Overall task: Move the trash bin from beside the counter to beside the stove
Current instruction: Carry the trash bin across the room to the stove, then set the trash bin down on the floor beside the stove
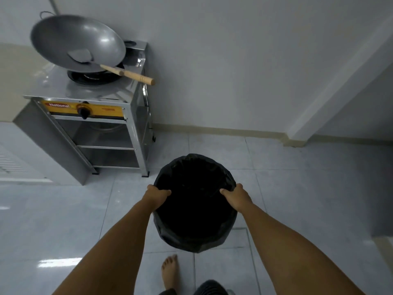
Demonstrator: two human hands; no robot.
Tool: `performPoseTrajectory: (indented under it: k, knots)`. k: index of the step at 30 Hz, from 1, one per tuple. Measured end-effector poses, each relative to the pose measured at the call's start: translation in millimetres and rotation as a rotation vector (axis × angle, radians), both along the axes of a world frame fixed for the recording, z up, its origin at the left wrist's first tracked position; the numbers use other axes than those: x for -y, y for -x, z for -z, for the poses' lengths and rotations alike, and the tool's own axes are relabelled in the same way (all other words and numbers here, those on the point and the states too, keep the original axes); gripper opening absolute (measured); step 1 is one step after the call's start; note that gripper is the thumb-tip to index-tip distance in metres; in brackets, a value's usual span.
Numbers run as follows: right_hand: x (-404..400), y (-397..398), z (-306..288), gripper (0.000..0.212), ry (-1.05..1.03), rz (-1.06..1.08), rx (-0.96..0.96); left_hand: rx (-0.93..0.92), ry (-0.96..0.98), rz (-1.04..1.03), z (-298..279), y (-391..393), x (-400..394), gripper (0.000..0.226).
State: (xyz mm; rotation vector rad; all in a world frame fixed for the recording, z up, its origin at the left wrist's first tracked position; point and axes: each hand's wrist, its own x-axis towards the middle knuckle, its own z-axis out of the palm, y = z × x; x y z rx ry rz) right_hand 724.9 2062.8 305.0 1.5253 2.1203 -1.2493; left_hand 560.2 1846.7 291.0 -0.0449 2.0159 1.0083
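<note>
The trash bin (194, 209) is round and lined with a black bag, its dark mouth facing up at me in the lower middle of the view. My left hand (156, 194) grips the left side of its rim and my right hand (236, 195) grips the right side. The bin is right of and nearer than the steel stove (95, 116), which stands on a metal frame against the wall at the upper left. Whether the bin's base touches the floor I cannot tell.
A large wok (77, 43) with a wooden-handled spatula (129, 74) sits on the stove's burner. White wall and a beige skirting (223, 132) run behind. Grey floor tiles (297, 188) spread around the bin. My bare foot (169, 271) is just behind the bin.
</note>
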Motion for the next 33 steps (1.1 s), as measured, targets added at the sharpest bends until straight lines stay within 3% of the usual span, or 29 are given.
performPoseTrajectory:
  k: [12, 20, 24, 27, 33]
  knots:
    - [-161, 187, 69, 0.072, 0.071, -0.049, -0.015, 0.026, -0.013, -0.184, 61, 160, -157, 0.073]
    - [-238, 301, 200, 0.074, 0.089, -0.084, 0.013, 0.044, 0.087, -0.243, 191, 270, -231, 0.065]
    - [-262, 350, 293, 0.074, 0.088, -0.094, -0.003, 0.065, 0.125, -0.243, 288, 322, -249, 0.067]
    - [-269, 373, 355, 0.075, 0.087, -0.089, 0.002, 0.063, 0.162, -0.234, 353, 349, -255, 0.076]
    - [-271, 393, 446, 0.068, 0.048, -0.087, -0.002, 0.057, 0.202, -0.201, 440, 372, -259, 0.071]
